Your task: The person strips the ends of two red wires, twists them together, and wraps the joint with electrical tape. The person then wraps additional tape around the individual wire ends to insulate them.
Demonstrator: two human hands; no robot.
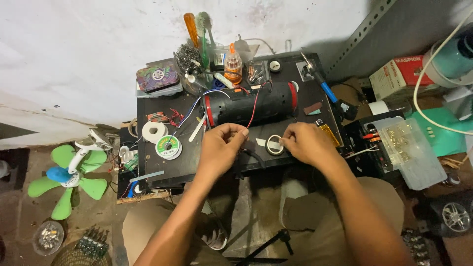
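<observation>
The left hand [220,148] covers the near end of the red wire [253,111], so the grip on it cannot be made out. The right hand [306,143] hides part of the tape roll [274,145]. The small parts in the clear plastic box [411,150] are too small to tell. The white cable [433,74] runs off the right edge. The green fan [66,177] hides part of its own stand.

Green fan [66,178], blue soldering iron [322,84]
</observation>
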